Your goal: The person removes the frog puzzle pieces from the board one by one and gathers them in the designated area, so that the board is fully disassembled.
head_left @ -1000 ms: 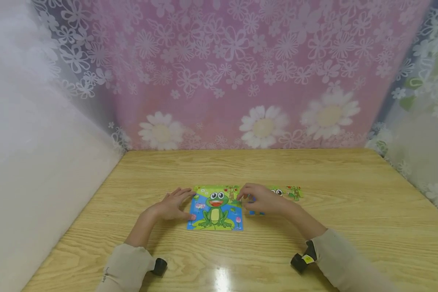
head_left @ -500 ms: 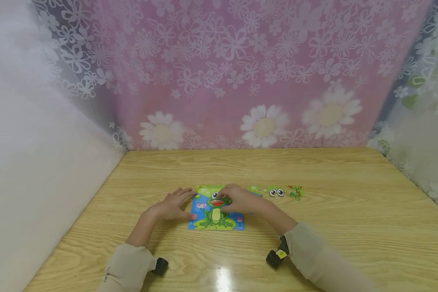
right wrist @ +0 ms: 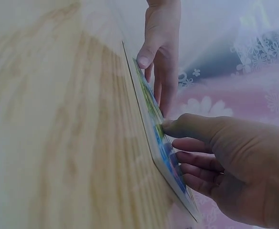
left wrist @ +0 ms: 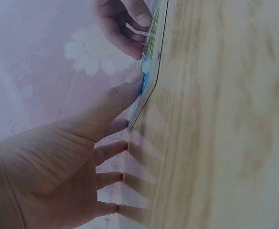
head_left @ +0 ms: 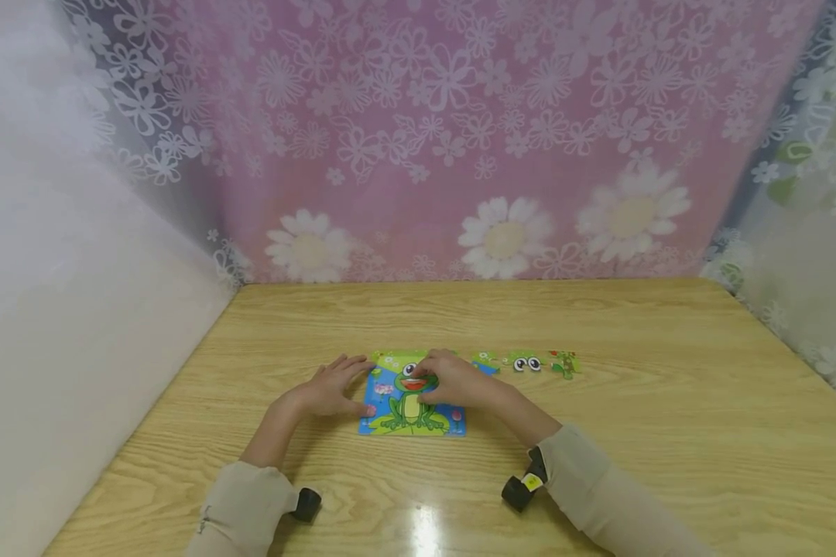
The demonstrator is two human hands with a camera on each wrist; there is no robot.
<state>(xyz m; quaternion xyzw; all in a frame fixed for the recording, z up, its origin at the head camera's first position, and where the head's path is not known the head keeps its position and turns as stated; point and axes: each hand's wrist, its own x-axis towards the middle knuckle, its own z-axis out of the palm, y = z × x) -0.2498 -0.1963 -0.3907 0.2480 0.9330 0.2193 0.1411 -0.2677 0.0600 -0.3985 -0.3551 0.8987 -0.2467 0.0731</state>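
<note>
A square frog jigsaw puzzle (head_left: 385,425) lies flat on the table in the head view. My left hand (head_left: 330,389) is at its left side, fingers spread; the thumb touches the picture's edge and the other fingertips reach down toward the upper-left corner. My right hand (head_left: 460,381) is over the right half, thumb and forefinger curled around a puzzle piece at the frog's mouth, much of it covered by the fingers. In the right wrist view the right thumb (right wrist: 170,126) is down at the puzzle's surface, with the other fingers bent close above it.
To the right of the puzzle lie loose pieces: one with the frog's eyes (head_left: 526,364), one with a tree (head_left: 565,363), and a green and blue one (head_left: 486,367) partly behind the right hand. A pink flowered curtain (head_left: 418,155) hangs behind the wooden table (head_left: 669,433).
My right hand has moved left from the loose pieces onto the frog picture, uncovering the eyes piece and the green and blue one. The left hand has stayed in place.
</note>
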